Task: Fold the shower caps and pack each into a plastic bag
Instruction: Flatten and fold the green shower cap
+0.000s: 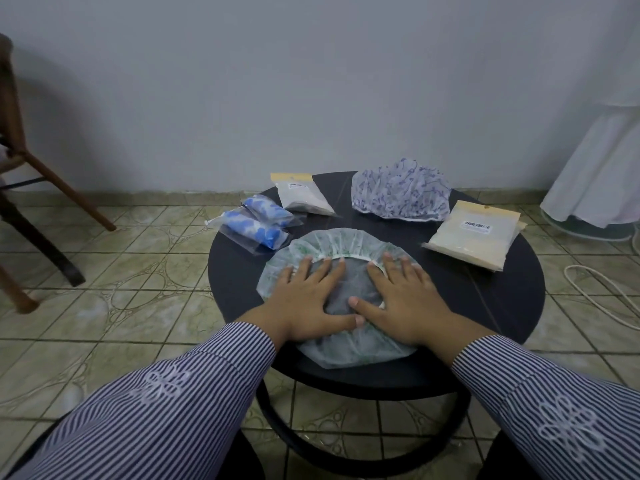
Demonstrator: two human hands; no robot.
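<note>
Here both hands — left [304, 299], right [405, 299] — press flat, grip open, on the green cap [332, 244]; barcode label [477, 226] unreadable.

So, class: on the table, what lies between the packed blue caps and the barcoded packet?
In the head view, the green-patterned shower cap lies between them, flattened under both hands.

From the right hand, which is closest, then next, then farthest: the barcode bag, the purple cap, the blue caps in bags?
Measured from the right hand:
1. Barcode bag, to its right.
2. Purple cap, at the table's back.
3. Blue caps in bags, far left.
</note>
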